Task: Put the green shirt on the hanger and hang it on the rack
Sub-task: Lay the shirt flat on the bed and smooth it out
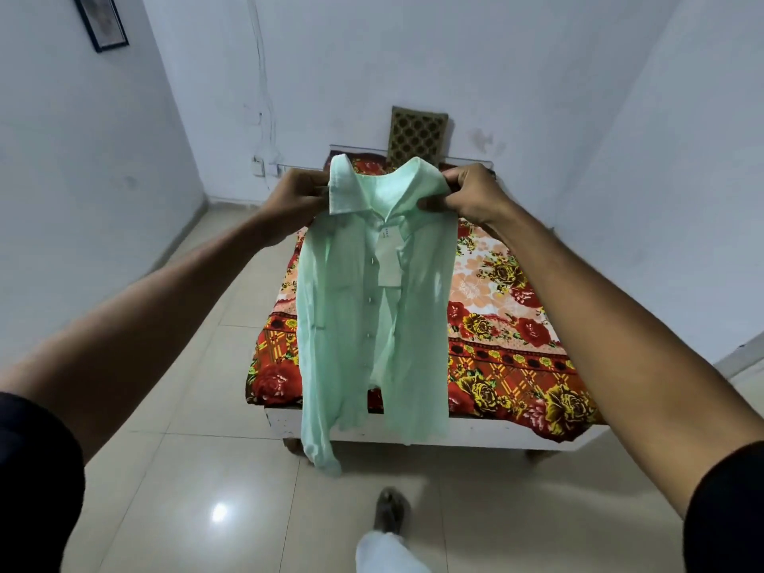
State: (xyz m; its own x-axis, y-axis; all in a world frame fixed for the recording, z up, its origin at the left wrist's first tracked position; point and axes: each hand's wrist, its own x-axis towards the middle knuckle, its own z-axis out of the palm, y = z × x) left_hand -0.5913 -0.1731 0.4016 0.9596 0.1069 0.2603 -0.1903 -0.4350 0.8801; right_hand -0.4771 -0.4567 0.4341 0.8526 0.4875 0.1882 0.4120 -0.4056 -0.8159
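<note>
Presently: left hand [298, 195] and right hand [466, 195], each pinching one shoulder of the green shirt [372, 299] beside its collar. Shirt held up, hanging open-fronted before the bed [508, 324] with floral red sheet; tiled floor [198, 481] below.
</note>
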